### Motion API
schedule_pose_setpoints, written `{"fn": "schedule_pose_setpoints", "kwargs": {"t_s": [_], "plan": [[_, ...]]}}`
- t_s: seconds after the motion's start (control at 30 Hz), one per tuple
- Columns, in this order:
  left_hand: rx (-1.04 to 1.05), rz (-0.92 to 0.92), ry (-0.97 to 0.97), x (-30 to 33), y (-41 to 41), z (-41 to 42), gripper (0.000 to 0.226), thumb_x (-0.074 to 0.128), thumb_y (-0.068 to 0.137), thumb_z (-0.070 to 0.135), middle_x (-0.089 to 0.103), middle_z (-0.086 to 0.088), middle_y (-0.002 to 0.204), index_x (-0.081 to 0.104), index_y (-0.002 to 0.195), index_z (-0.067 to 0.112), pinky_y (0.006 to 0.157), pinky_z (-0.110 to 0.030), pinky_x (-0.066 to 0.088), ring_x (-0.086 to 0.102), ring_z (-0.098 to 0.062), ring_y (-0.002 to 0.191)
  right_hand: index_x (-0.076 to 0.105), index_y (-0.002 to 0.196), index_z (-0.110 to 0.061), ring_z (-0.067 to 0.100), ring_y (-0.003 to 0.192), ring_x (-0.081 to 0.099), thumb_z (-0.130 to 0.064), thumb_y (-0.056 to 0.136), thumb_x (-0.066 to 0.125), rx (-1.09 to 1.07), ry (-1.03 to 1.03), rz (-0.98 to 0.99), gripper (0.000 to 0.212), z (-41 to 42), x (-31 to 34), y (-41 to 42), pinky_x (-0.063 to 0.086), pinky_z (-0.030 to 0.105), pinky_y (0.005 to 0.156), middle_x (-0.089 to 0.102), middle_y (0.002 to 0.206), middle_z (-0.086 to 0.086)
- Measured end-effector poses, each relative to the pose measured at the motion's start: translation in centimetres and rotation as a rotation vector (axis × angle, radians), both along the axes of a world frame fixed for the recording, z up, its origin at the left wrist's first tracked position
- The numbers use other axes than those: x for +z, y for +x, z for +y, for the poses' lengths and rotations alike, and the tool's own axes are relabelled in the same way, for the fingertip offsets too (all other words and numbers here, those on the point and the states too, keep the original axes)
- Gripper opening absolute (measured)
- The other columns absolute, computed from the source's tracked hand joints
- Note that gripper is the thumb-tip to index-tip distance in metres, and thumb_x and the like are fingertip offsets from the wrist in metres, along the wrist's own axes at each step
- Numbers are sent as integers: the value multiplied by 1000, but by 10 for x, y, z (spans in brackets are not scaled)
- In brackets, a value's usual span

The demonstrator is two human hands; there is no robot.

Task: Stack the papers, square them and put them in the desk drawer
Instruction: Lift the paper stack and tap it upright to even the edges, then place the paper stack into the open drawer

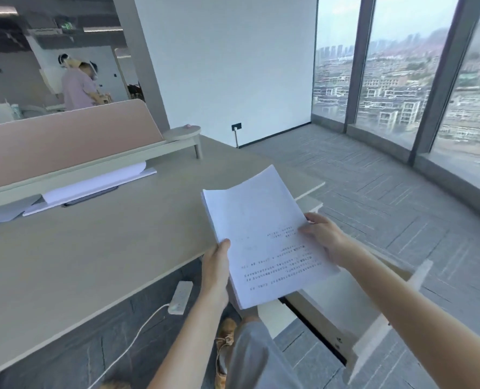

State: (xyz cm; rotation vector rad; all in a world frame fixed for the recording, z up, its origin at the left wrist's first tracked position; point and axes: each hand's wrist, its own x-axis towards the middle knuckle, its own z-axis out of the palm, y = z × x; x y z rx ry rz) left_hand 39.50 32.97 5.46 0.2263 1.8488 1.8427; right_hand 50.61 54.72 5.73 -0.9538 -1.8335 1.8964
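Observation:
A thick stack of white printed papers (257,234) is held in the air past the desk's right front corner. My left hand (216,265) grips its left edge with the thumb on top. My right hand (321,236) grips its right edge. The sheets lie flush, the far end curling up a little. Beneath and to the right of the stack a pale desk drawer (373,310) stands pulled out, its inside mostly hidden by the papers and my right forearm.
The beige desk (93,248) carries more white sheets and a dark flat object (90,196) under a raised shelf at the back. A white power strip (180,297) with cable lies on the grey carpet. A person stands beyond the pink divider (65,138). Windows at right.

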Motion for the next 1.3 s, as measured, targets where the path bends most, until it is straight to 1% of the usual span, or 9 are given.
{"fn": "schedule_pose_setpoints", "kwargs": {"t_s": [0.27,0.33,0.4,0.53,0.63,0.8,0.97,1.1,1.3], "plan": [[-228,109,-118,-30,37,55,11,50,77,15,59,-9,80,55,78,5,70,-34,39,51,-20,77,69,104,-13,23,69,75,5,96,47,-49,74,-129,29,57,-30,76,64,37,67,75,89,9],[-269,147,-157,-39,47,68,9,49,84,5,66,-3,78,58,87,7,66,-28,42,56,-17,73,69,107,-12,25,74,74,3,96,49,-81,86,-171,27,72,-41,90,63,37,70,74,94,10],[-284,172,-161,-50,53,80,38,52,85,2,67,2,74,51,115,25,65,-27,44,59,-12,68,68,113,-10,32,85,72,1,95,51,-104,92,-214,27,86,-53,100,61,44,81,72,102,14],[-316,282,-233,-80,59,104,57,57,83,12,67,-13,79,44,132,38,72,-34,49,58,-15,69,66,114,-12,32,93,68,-1,94,53,-117,112,-310,26,105,-73,111,56,46,94,69,102,9],[-370,395,-298,-96,61,117,27,60,86,15,68,5,82,69,110,23,77,-29,52,64,-13,79,69,112,-9,29,88,69,0,93,54,-116,127,-352,26,119,-87,111,57,45,93,71,103,12],[-460,552,-368,-111,53,131,17,57,92,23,66,13,67,69,80,23,64,-8,45,61,3,70,71,117,-7,32,97,70,1,87,55,-61,217,-443,34,141,-108,94,56,46,94,73,112,14],[-690,693,-554,-125,35,158,49,40,97,41,36,2,52,33,58,13,57,-35,34,36,-20,54,71,116,-16,30,102,65,-3,83,57,3,381,-618,38,154,-129,60,54,38,83,72,111,8],[-835,902,-665,-136,27,179,54,33,100,44,48,-4,55,37,56,14,61,-37,37,49,-32,63,68,105,-10,28,92,58,1,86,52,79,498,-714,27,161,-148,37,40,29,61,64,103,9],[-1030,1002,-809,-166,14,194,63,23,100,54,71,-24,94,58,74,9,80,-44,49,64,-44,92,64,119,-10,29,99,56,0,87,44,81,591,-819,40,168,-172,19,44,30,75,65,121,13]]}}
